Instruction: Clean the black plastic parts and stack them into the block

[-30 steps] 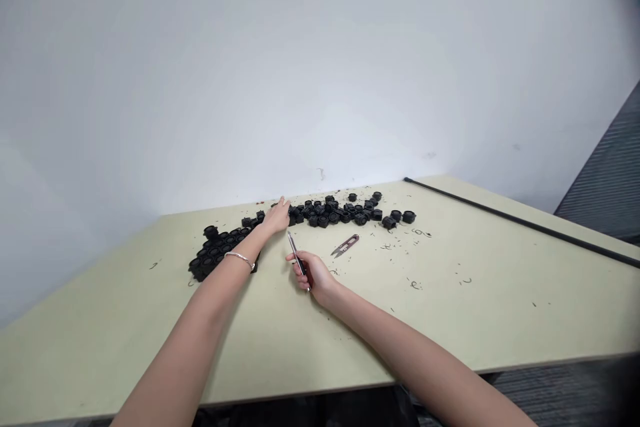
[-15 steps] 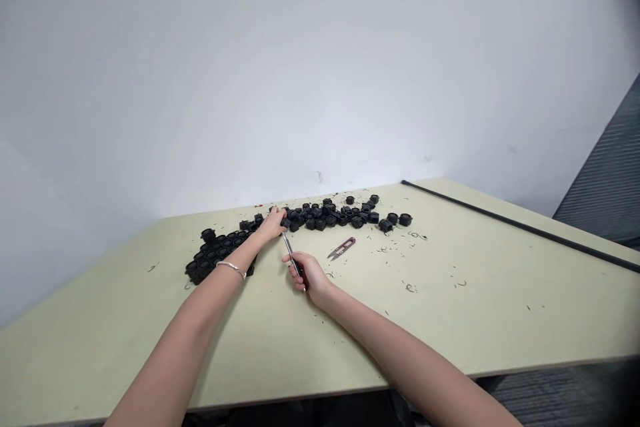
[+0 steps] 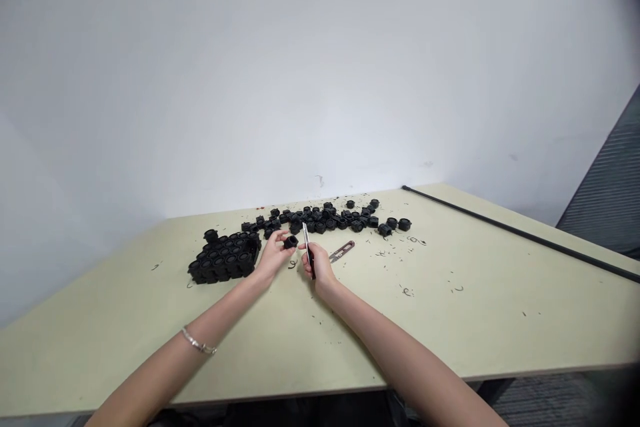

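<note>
Black part (image 3: 290, 241) is being pinched by the left hand (image 3: 273, 257), fingertips closed on it, just right of the packed block (image 3: 223, 257), and a knife (image 3: 307, 247) is being held clenched, blade up, in the right hand (image 3: 317, 267). Loose parts (image 3: 325, 217) are being left scattered beyond the block, unpacked, with snips (image 3: 341, 251) and trimmings (image 3: 383, 253) lying to its right. No lettering can be read.

My right hand (image 3: 316, 265) can pass rightward over the tabletop (image 3: 450, 327), thread snips (image 3: 342, 251) just beside it, black plastic parts (image 3: 320, 220) blocking ahead
</note>
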### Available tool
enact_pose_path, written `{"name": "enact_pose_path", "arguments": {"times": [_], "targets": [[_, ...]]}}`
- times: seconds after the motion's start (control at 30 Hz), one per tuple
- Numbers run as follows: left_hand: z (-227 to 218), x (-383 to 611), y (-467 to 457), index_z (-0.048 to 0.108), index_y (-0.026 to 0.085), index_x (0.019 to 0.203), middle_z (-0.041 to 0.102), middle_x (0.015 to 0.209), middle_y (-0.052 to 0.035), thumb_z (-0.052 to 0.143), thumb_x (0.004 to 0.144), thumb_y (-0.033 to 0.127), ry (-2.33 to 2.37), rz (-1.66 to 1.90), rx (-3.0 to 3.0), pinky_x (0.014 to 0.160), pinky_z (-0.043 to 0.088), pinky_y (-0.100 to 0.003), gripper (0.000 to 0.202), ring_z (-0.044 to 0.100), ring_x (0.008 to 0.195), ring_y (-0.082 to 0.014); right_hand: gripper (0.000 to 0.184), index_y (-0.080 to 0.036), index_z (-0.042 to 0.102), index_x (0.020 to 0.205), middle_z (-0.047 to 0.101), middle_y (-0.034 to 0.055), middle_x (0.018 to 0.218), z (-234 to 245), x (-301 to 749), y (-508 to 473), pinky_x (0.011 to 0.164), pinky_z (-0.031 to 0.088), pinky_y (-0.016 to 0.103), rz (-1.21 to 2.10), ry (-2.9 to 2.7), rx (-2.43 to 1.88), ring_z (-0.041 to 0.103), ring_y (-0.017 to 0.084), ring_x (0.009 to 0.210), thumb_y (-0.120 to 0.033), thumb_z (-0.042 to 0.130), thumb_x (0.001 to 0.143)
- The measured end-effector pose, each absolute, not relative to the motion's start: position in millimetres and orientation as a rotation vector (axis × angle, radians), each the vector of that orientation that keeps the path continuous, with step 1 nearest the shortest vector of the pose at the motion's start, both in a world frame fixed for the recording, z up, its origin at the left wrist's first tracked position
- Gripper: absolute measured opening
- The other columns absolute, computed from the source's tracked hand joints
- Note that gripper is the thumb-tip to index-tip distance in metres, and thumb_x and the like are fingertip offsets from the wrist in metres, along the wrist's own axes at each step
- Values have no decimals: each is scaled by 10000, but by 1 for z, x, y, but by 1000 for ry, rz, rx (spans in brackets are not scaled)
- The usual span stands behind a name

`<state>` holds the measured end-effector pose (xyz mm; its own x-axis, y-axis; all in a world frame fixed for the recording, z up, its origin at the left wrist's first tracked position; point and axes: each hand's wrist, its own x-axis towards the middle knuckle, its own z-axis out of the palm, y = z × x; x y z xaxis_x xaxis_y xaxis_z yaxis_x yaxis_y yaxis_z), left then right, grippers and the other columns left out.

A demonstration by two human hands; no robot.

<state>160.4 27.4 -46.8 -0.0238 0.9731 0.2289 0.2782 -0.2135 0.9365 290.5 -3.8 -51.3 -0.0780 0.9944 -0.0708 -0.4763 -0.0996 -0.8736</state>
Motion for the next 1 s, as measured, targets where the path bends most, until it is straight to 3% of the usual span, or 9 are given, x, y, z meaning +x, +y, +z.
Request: {"name": "enact_pose_path", "arguments": {"times": [0.27, 0.43, 0.5, 0.6, 0.7, 0.9, 1.0], "targets": [[-57, 151, 0, 584, 208, 867, 558, 1045, -82, 652, 659, 252, 1457, 1392, 1672, 939, 407, -386, 223, 556, 1011, -231, 361, -174, 572, 767, 438, -42, 522, -50, 295, -2, 424, 236, 214, 1327, -998, -1027, 323, 73, 417, -496, 410, 805], [-48, 143, -3, 439, 212, 995, 622, 973, -52, 679, 641, 252, 1173, 1378, 1592, 842, 463, -359, 430, 622, 908, -192, 497, -167, 590, 696, 402, -37, 546, -52, 298, -1, 489, 248, 227, 1099, -1223, -1126, 358, 99, 499, -613, 397, 797], [-46, 137, -3, 373, 219, 968, 636, 1004, -61, 710, 610, 242, 1148, 1409, 1503, 781, 482, -335, 492, 638, 839, -170, 502, -164, 591, 697, 412, -29, 569, -53, 298, -2, 517, 270, 230, 998, -1328, -1149, 386, 113, 540, -616, 398, 799], [-47, 131, -2, 367, 212, 907, 640, 1045, -86, 726, 589, 239, 1169, 1400, 1455, 705, 487, -303, 480, 638, 768, -154, 459, -173, 605, 887, 418, -35, 588, -55, 298, -4, 553, 304, 235, 846, -1484, -1088, 407, 126, 561, -558, 358, 847], [-46, 131, -3, 439, 191, 907, 621, 1085, -98, 727, 579, 233, 1157, 1372, 1492, 716, 490, -310, 438, 642, 806, -174, 418, -203, 523, 1130, 412, -50, 574, -57, 297, -7, 566, 323, 239, 726, -1655, -1048, 419, 135, 541, -454, 274, 906], [-41, 136, -8, 561, 184, 969, 583, 1091, -64, 645, 629, 150, 1060, 1376, 1677, 784, 482, -311, 351, 625, 860, -171, 305, -171, 508, 1039, 574, 43, 815, -63, 297, -9, 637, 364, 264, 394, -1945, -1093, 504, 163, 689, -199, 263, 860], [-42, 136, -6, 604, 176, 940, 563, 1098, -68, 585, 638, 99, 1042, 1437, 1756, 810, 482, -304, 313, 603, 909, -168, 330, -158, 479, 1120, 604, 72, 902, -63, 297, -10, 692, 393, 278, 377, -1929, -1094, 537, 176, 762, -212, 266, 874]]}}
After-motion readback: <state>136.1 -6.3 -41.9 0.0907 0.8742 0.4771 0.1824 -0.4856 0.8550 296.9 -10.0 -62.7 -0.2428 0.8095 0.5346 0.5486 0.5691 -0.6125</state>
